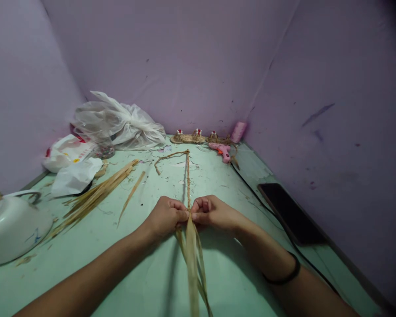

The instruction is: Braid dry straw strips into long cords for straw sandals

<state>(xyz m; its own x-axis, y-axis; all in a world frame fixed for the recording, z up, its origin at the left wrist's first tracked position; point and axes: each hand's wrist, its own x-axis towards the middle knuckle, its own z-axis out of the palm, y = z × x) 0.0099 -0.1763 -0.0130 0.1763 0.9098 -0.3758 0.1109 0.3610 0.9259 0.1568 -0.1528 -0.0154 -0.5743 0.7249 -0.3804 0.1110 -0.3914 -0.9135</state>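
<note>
A thin braid [188, 180] of dried plant strips stretches from the far middle of the table toward me. At its near end my left hand [167, 214] and my right hand [214, 212] meet, thumbs and fingertips pinched on the strips. Loose flat strips [192, 259] fan out below my fingers and hang down toward the bottom of the view. The braid's far end is fixed at a small point on the table, where a twisted cord [166, 157] bends off to the left. My fingertips partly hide where braid and strips join.
On the left lie a bundle of dried strips [99, 193], a white bowl [18, 229] and plastic bags [125, 123]. Woven slippers [188, 138], a pink glue gun [221, 150] and a pink thread spool [239, 131] are at the back. A dark phone [290, 213] and a black cable [264, 202] are right.
</note>
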